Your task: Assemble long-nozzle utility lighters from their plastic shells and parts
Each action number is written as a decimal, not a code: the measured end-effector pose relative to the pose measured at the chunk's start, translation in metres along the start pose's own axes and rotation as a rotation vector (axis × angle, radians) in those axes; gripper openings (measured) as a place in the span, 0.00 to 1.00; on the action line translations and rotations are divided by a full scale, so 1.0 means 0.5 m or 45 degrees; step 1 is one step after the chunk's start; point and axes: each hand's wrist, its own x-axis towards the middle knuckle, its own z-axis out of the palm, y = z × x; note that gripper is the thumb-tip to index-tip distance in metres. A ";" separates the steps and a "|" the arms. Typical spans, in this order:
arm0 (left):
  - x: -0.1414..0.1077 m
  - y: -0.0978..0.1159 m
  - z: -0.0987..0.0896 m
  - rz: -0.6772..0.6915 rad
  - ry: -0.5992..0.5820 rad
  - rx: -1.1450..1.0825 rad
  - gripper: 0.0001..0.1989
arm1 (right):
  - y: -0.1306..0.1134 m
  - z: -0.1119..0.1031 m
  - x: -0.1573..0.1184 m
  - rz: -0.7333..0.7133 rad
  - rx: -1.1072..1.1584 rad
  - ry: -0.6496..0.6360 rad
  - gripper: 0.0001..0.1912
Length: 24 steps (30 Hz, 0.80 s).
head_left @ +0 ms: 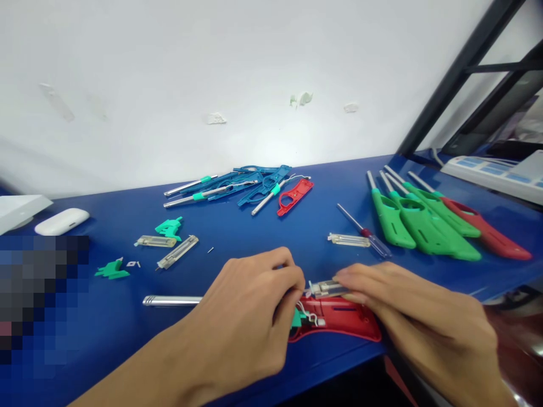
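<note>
My right hand (418,308) pinches a clear lighter fuel tank (326,289) at its right end, just above an open red lighter shell (345,319). My left hand (258,308) is closed in a pinch by the tank's tip; what its fingertips grip is hidden. Inside the shell sit a green trigger part (297,318) and a white wire, partly behind my left fingers. A silver lighter tube (172,301) sticks out to the left from beneath my left hand.
Blue lighter halves (265,183), a red half (296,196) and green lighters (390,220) lie farther back. A screwdriver (365,230), spare tanks (178,252) and green triggers (112,269) are scattered nearby. The blue table's front edge (335,362) is close. A power strip (496,178) lies right.
</note>
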 end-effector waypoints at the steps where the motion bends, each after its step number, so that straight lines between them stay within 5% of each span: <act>1: -0.001 0.000 0.000 0.000 -0.001 0.003 0.12 | -0.001 -0.001 0.000 -0.003 -0.001 -0.006 0.19; 24: 0.001 -0.005 0.000 0.016 0.013 0.030 0.13 | 0.000 0.005 -0.001 0.006 -0.018 0.011 0.18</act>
